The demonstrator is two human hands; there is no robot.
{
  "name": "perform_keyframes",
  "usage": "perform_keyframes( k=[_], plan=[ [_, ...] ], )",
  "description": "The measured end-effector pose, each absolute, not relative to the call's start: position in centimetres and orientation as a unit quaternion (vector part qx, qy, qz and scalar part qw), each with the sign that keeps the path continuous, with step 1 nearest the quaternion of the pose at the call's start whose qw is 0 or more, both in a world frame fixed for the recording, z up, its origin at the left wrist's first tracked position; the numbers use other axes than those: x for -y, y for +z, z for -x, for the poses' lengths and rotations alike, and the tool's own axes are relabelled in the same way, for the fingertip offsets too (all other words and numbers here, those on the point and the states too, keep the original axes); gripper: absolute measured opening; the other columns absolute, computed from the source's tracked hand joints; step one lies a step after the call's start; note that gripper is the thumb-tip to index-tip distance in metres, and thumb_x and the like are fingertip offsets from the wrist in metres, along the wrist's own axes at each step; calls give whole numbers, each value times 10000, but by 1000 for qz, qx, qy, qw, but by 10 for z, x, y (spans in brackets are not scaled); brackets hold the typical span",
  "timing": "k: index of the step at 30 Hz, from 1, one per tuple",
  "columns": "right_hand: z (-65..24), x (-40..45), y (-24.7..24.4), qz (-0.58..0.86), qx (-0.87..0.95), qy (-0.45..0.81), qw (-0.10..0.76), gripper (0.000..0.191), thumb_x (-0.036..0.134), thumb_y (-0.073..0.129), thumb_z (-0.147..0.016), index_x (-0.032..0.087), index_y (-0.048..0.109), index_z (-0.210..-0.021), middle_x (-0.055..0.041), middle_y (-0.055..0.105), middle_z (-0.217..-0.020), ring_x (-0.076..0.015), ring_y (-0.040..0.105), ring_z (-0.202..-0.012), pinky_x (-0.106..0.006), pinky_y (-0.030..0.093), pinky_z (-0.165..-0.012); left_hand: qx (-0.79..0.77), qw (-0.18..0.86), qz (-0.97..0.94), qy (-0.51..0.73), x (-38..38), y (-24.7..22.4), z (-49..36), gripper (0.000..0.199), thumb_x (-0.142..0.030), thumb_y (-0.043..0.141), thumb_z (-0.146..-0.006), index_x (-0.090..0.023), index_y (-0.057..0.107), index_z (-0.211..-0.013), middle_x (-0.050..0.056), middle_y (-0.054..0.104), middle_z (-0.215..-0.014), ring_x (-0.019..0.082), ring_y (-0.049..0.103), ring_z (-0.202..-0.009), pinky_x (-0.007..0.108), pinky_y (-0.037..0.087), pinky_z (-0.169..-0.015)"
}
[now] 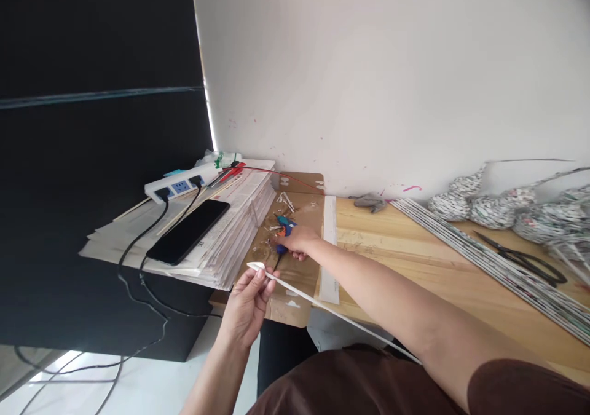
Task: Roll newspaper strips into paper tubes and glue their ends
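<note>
Between the thumb and fingers of my left hand (pixel 251 301) is a thin white paper tube (pixel 322 304). Its flattened, pointed end sticks out past the fingertips, while the long part slants down to the right, below my right forearm. Further forward, my right hand (pixel 299 241) is closed around a blue glue gun (pixel 289 222) with a teal nozzle and an orange trigger. The gun is low over a brown cardboard sheet (pixel 306 218), which bears small paper scraps and glue marks; whether it touches the sheet I cannot tell. A cord runs from its handle.
Left of the cardboard, a paper stack (pixel 235 243) carries a black phone (pixel 188 230) and a power strip (pixel 182 184) with dangling cords. Along the wooden table (pixel 369 249) lie a grey glove (pixel 370 202), long paper tubes (pixel 483 267), scissors (pixel 520 258) and woven paper shapes (pixel 493 208).
</note>
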State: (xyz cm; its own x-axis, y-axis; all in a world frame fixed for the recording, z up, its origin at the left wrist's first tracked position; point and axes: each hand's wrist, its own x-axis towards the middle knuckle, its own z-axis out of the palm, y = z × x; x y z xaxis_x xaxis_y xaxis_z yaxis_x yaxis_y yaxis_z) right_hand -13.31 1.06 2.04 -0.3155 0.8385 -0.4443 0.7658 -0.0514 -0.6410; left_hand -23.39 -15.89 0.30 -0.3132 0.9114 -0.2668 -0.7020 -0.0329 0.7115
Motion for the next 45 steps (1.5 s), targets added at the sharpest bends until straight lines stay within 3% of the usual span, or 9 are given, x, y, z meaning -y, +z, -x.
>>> perform_keyframes(
  k=[5,12,14,17,20,27,32,41,45],
  plan=[
    [116,-6,17,593,585,532,152,283,414,656,-722,142,581,-726,-80,631,-557,-196,603,-416,-241,408,-298,-398,576,-122,704,159,-2,241,113,-44,646,-746,-124,654,-826,59,683,-812,185,690,-829,193,582,-663],
    [77,24,34,450,553,648,266,229,322,638,-786,183,475,-869,-23,636,-824,-103,643,-605,-174,494,-467,-380,590,-153,696,151,1,240,110,-63,689,-716,-115,663,-809,73,690,-839,186,685,-853,209,577,-718],
    [64,36,42,390,541,685,294,328,327,710,-728,189,453,-878,-15,624,-817,-91,603,-556,-163,439,-411,-380,585,-164,697,149,5,241,119,-84,708,-706,-111,671,-816,74,690,-851,179,686,-834,204,577,-708],
    [47,57,54,332,562,689,315,309,378,665,-784,200,432,-880,26,581,-699,-27,416,-420,-124,236,-343,-389,579,-172,696,148,11,240,145,-107,725,-694,-106,682,-833,73,686,-875,162,686,-782,187,579,-660],
    [34,76,66,325,564,678,341,273,402,612,-830,201,429,-850,64,477,-584,-28,331,-421,-139,206,-372,-393,578,-182,692,147,18,237,165,-120,737,-684,-99,687,-839,75,683,-856,162,684,-769,181,576,-639],
    [12,101,81,326,620,638,319,296,421,553,-866,165,562,-1015,28,441,-643,-73,389,-538,-190,342,-470,-394,575,-223,682,141,33,220,213,-160,746,-683,-110,696,-884,61,679,-829,163,678,-789,189,570,-668],
    [-1,111,85,341,663,599,293,354,420,568,-852,169,583,-1103,-14,533,-755,-86,425,-565,-217,394,-513,-395,574,-250,672,139,40,209,194,-181,726,-711,-107,703,-889,69,685,-866,153,670,-806,199,564,-706],
    [-8,114,82,381,724,497,288,340,411,551,-862,176,596,-1104,-28,606,-770,-112,498,-587,-219,402,-524,-383,584,-266,665,137,46,201,237,-176,714,-726,-120,701,-956,66,697,-902,129,661,-806,220,548,-775],
    [-7,115,82,374,741,469,303,288,389,544,-869,195,598,-1075,-31,634,-823,-142,559,-683,-238,443,-610,-384,581,-263,668,137,48,199,244,-166,715,-721,-120,702,-960,67,700,-917,126,661,-806,218,544,-779]
  ],
)
